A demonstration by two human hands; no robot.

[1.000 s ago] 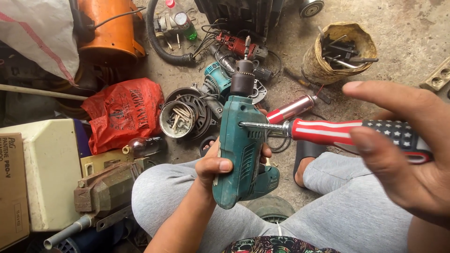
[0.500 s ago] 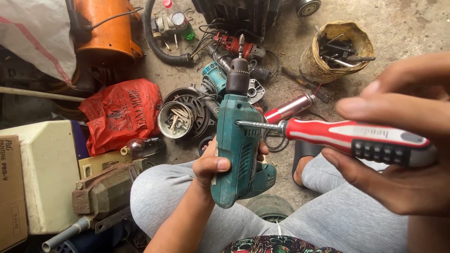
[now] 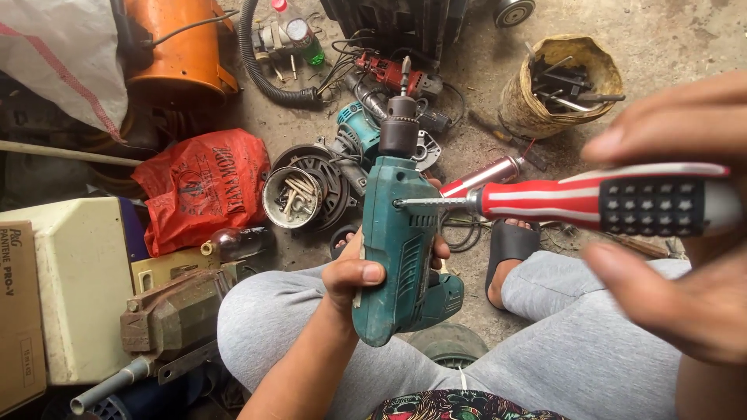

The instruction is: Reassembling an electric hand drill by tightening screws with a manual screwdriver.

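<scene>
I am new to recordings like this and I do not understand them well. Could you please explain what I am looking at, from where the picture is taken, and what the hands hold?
No machine is here: a seated person works with two bare hands, and a camera on the head looks down over the knees. The left hand grips a teal electric drill, chuck pointing away. The right hand, close to the lens and blurred, holds a screwdriver with a red, white and black handle; its tip meets the side of the drill body. On the concrete floor lie many things: a red plastic bag, a round tin of small parts, a basket of tools, an orange machine, a metal vise and further power tool parts.
</scene>
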